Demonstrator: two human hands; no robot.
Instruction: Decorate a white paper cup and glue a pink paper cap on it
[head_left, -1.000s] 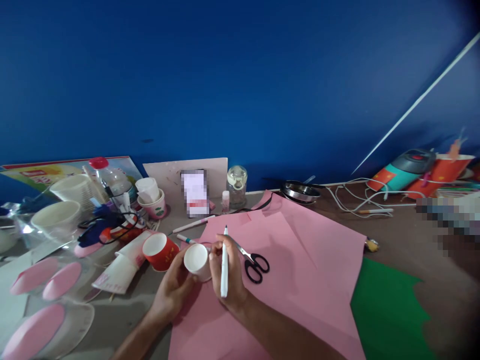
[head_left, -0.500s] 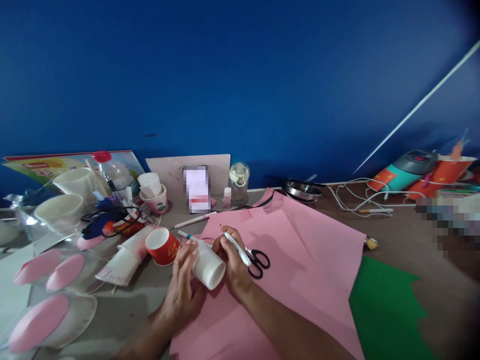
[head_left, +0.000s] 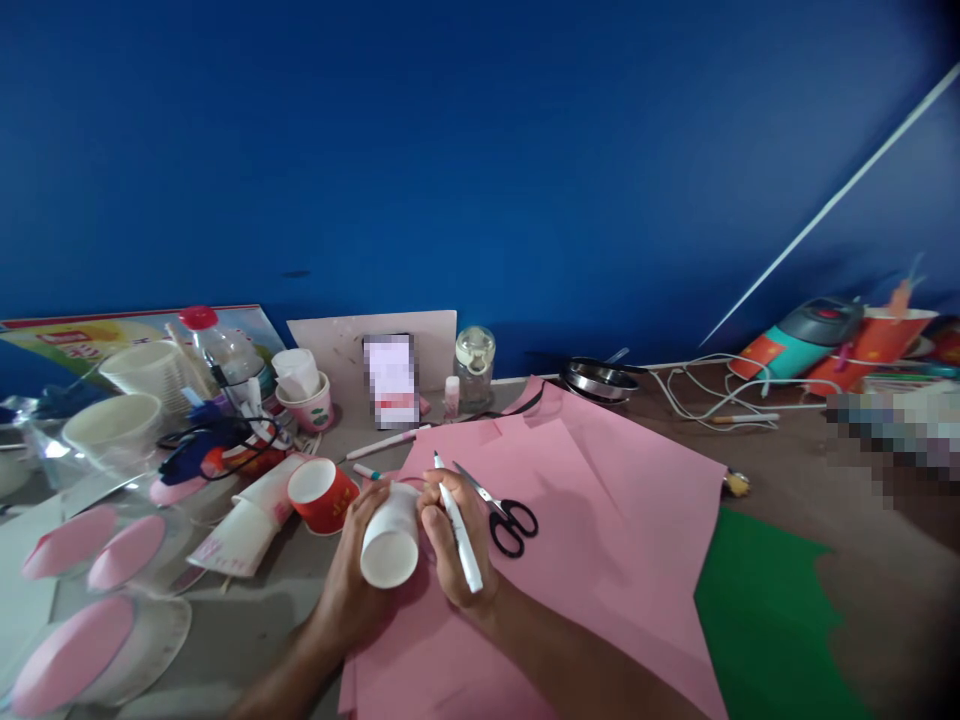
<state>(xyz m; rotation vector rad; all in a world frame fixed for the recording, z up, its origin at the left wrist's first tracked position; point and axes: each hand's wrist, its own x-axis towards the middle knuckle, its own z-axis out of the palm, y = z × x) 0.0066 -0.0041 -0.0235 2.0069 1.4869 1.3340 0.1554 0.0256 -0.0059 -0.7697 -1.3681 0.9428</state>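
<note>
Presently, your left hand point(head_left: 351, 575) is clamped on a white cup point(head_left: 388, 535); your right hand point(head_left: 477, 548) grips a marker point(head_left: 459, 533), left of scissors point(head_left: 505, 514).

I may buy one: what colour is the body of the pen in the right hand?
The pen has a white body, seen best in the head view.

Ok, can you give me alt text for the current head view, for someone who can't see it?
A left hand holds a white paper cup while the right hand holds a white marker. Black-handled scissors lie on pink paper beside the right hand; a red paper cup sits at left.
</note>
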